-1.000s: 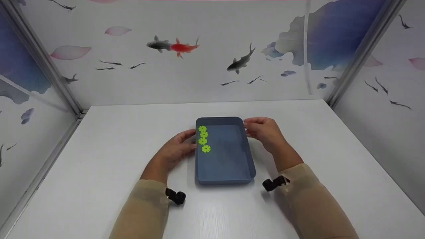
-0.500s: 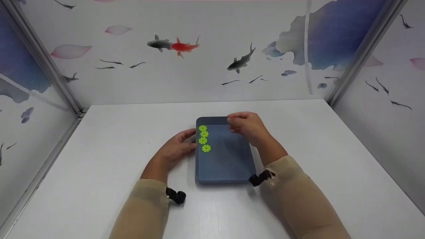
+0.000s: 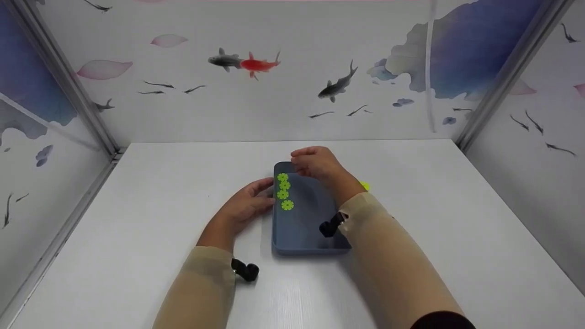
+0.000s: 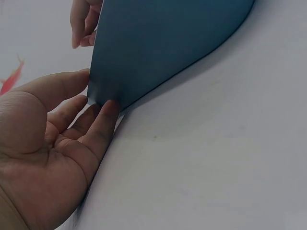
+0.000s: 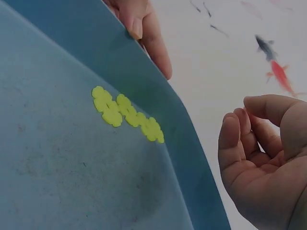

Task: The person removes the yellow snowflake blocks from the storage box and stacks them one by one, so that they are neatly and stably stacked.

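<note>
A blue-grey tray (image 3: 304,235) lies lengthwise on the table. Several yellow-green notched plastic discs (image 3: 287,205) form a row along its left inner wall; the right wrist view shows these discs (image 5: 127,110) flat on the tray floor. My left hand (image 3: 244,203) touches the tray's left side from outside, thumb and fingertips against the wall in the left wrist view. My right hand (image 3: 317,163) hovers over the tray's far end, fingers loosely bent. Between thumb and fingers of this right hand (image 5: 264,153) no object shows. My right forearm hides the tray's right side.
The white table (image 3: 183,192) is bordered by printed panels (image 3: 274,109) at the back and sides. A small bright yellow-green patch (image 3: 364,186) shows beyond my right wrist, its kind unclear. A black rounded shape (image 3: 442,321) overlaps my right sleeve at the bottom.
My right hand has moved left from the tray's right edge to over its far end. My left hand stays at the left side. The yellow-green patch and black shape have come into view.
</note>
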A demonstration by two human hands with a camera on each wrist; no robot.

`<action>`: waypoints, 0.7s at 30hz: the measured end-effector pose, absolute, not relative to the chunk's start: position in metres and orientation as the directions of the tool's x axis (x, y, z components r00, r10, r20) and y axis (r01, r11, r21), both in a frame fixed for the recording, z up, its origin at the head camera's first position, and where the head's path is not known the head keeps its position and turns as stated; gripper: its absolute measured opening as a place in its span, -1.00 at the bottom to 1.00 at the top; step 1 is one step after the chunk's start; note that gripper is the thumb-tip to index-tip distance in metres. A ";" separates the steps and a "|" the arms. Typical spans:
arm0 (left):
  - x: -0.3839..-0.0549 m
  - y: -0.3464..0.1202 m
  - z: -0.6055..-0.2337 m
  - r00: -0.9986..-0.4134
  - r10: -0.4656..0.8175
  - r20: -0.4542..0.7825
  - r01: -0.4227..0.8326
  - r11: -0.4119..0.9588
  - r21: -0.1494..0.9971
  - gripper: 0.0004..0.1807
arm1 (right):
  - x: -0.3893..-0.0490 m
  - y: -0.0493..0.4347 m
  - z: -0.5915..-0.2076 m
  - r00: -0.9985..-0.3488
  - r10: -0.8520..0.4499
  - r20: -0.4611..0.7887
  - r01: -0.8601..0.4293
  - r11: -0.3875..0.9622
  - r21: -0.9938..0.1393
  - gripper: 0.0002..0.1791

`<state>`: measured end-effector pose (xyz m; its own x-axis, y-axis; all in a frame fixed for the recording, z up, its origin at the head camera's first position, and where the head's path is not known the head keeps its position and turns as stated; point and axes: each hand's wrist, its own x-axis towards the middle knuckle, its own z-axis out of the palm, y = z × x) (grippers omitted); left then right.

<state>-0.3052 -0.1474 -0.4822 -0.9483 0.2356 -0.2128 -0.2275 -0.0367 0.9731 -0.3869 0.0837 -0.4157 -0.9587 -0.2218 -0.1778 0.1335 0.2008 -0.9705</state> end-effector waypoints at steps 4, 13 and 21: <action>-0.306 -0.148 -0.482 -0.949 0.227 -0.217 -0.228 -0.024 0.973 -0.22 | -0.395 0.080 -0.428 -0.948 -0.252 -0.193 0.133 0.237 -0.962 -0.65; -0.306 -0.149 -0.482 -0.948 0.239 -0.212 -0.223 -0.022 0.974 -0.23 | -0.401 0.084 -0.455 -0.930 -0.303 -0.208 0.111 0.308 -0.945 -0.70; -0.307 -0.150 -0.484 -0.946 0.241 -0.218 -0.231 -0.025 0.973 -0.22 | -0.400 0.079 -0.461 -0.934 -0.302 -0.188 0.078 0.342 -0.937 -0.68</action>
<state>-0.3070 -0.1495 -0.4841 -0.9456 0.2412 -0.2185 -0.2312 -0.0253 0.9726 -0.4004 0.0790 -0.4607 -0.9345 -0.3023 -0.1880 0.0779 0.3416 -0.9366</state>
